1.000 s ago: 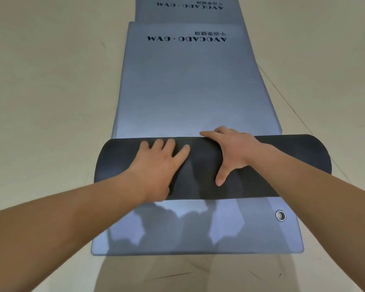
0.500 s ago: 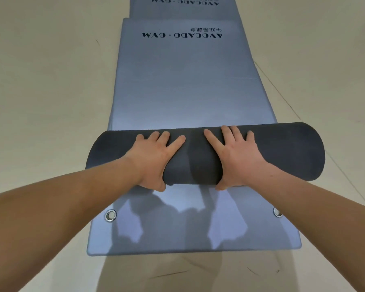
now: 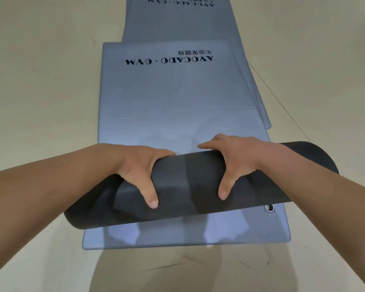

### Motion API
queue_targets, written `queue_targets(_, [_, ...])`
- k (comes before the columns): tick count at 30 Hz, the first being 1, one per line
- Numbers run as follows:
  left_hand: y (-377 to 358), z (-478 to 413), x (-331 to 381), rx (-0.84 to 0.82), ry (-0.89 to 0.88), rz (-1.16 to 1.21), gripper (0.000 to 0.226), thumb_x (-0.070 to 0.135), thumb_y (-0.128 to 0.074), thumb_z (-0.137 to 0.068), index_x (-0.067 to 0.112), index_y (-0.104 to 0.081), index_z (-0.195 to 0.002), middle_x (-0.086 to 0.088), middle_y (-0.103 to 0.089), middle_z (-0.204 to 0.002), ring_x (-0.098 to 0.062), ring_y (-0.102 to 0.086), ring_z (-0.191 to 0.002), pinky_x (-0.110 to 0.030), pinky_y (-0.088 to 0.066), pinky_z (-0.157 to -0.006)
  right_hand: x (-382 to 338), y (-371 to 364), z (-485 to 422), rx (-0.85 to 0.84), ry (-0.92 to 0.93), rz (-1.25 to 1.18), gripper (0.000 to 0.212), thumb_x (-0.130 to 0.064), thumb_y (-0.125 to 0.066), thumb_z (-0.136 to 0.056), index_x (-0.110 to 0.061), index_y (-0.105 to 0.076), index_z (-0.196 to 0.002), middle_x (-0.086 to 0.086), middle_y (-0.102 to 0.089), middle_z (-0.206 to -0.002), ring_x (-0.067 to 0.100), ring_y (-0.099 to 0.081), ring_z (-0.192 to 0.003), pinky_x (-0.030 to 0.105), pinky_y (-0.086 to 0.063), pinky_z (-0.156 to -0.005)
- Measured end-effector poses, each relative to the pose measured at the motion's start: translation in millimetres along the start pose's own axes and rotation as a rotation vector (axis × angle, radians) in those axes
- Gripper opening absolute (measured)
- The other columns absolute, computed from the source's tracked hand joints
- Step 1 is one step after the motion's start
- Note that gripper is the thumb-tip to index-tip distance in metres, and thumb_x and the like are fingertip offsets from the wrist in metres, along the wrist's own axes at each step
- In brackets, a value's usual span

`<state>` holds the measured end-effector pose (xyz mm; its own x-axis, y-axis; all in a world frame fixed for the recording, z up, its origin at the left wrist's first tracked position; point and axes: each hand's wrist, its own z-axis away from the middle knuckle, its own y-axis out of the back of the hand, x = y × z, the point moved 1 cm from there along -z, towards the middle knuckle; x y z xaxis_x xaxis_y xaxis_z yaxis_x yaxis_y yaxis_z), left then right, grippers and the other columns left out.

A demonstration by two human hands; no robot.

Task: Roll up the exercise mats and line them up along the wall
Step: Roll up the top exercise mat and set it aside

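plainly, the pale floor [image 3: 40,91] takes up most of the view, and on it several blue-grey mats lie flat, one over another. the roll [image 3: 188,182], dark side out, is the landmark. beyond the roll stretches the unrolled part of the mat [image 3: 177,98], running straight away from the person, its printed lettering [image 3: 169,61] at the far end. under the roll and nearer than it lies a second flat mat [image 3: 177,237]. the roll's long axis runs crosswise, left to right, skewed a little so that its right end sits further off than its left. the left hand [image 3: 139,165] and right hand [image 3: 236,157] both clasp the roll near its middle, fingers hooked over its far side, thumbs spread down its near face; the left looks slightly nearer the person. i judge the next push must go forward, away from the body, evening out that skew. just right of the roll's near edge shows a small metal eyelet [image 3: 269,207].
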<state>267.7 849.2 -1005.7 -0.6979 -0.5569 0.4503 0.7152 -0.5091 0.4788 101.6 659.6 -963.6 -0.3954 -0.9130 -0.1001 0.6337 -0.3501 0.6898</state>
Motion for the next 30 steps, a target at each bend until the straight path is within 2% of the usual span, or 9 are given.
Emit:
queue_targets(4, [30,5,-16,0.286,0.127,-0.112,0.137,0.065,-0.099,-0.053,0.041,-0.026,-0.166,0.013,-0.041,-0.163,-0.02,-0.045,-0.148,-0.043,-0.04,-0.119,-3,18,-8,0.355,-0.059,0.117,0.118,-0.066,-0.094,-0.059,-0.043,-0.037,-0.159,-0.004,-0.046,-0.15,0.026,-0.053,-0.134,0.043,-0.046,-0.088])
queue_targets(7, [45,15,-9,0.569,0.164,-0.328,0.119,0.073,-0.087,-0.067,0.028,-0.034,-0.163,-0.001,-0.045,-0.16,-0.03,-0.047,-0.143,-0.049,-0.048,-0.111,-2,23,-16,0.498,-0.13,0.104,0.065,-0.062,-0.074,-0.09,-0.038,-0.055,-0.147,0.001,-0.056,-0.14,0.029,-0.059,-0.124,0.042,-0.047,-0.088])
queue_targets(10, [15,9,15,0.451,0.086,-0.446,0.124,0.083,-0.076,-0.06,0.026,-0.03,-0.16,-0.01,-0.047,-0.151,-0.036,-0.05,-0.134,-0.051,-0.052,-0.105,-6,10,-25,0.512,-0.142,0.137,0.04,-0.051,-0.05,-0.109,-0.035,-0.062,-0.143,0.003,-0.059,-0.134,0.03,-0.06,-0.118,0.04,-0.045,-0.085])
queue_targets(13, [-29,-7,21,0.377,0.231,-0.628,0.161,0.086,-0.079,-0.058,0.016,0.021,-0.165,-0.024,-0.003,-0.171,-0.047,-0.014,-0.157,-0.06,-0.034,-0.122,-11,2,-25,0.609,-0.126,0.186,0.037,-0.045,-0.048,-0.111,-0.029,-0.066,-0.14,0.004,-0.057,-0.131,0.029,-0.058,-0.116,0.041,-0.051,-0.087])
queue_targets(15, [-40,-16,13,0.448,0.257,-0.655,0.165,0.084,-0.08,-0.06,0.015,0.03,-0.162,-0.026,0.005,-0.171,-0.048,-0.006,-0.159,-0.063,-0.027,-0.124,-13,7,-18,0.505,-0.075,0.159,0.05,-0.055,-0.059,-0.103,-0.029,-0.06,-0.145,0.003,-0.056,-0.13,0.028,-0.056,-0.12,0.043,-0.052,-0.092])
queue_targets(18, [-35,-24,0,0.522,0.221,-0.671,0.16,0.081,-0.078,-0.057,0.018,0.024,-0.163,-0.023,-0.012,-0.166,-0.043,-0.022,-0.151,-0.057,-0.035,-0.116,-20,9,-11,0.23,-0.066,0.206,0.132,-0.08,-0.084,-0.061,-0.033,-0.019,-0.166,0.007,-0.044,-0.154,0.032,-0.043,-0.144,0.052,-0.045,-0.11])
queue_targets(20, [-27,-27,-4,0.528,0.177,-0.664,0.155,0.08,-0.077,-0.054,0.022,0.015,-0.164,-0.018,-0.029,-0.155,-0.037,-0.036,-0.14,-0.053,-0.04,-0.109,-27,-9,-17,0.199,-0.117,0.368,0.163,-0.082,-0.088,-0.049,-0.032,0.011,-0.168,0.021,-0.018,-0.168,0.042,-0.018,-0.157,0.063,-0.027,-0.122])
queue_targets(22, [-16,-28,-5,0.51,0.148,-0.632,0.151,0.08,-0.076,-0.051,0.025,0.009,-0.163,-0.011,-0.039,-0.147,-0.032,-0.044,-0.132,-0.052,-0.042,-0.107,-28,-25,-28,0.289,-0.141,0.427,0.164,-0.079,-0.088,-0.051,-0.029,0.017,-0.166,0.029,-0.01,-0.167,0.048,-0.012,-0.157,0.067,-0.02,-0.124])
queue_targets(30, [-14,-18,4,0.443,0.11,-0.54,0.131,0.075,-0.077,-0.053,0.031,-0.012,-0.158,0.003,-0.056,-0.124,-0.024,-0.06,-0.109,-0.045,-0.051,-0.093,-8,-23,-32,0.398,-0.014,0.425,0.138,-0.079,-0.084,-0.047,-0.039,-0.013,-0.159,0.01,-0.047,-0.132,0.032,-0.049,-0.123,0.052,-0.042,-0.106])
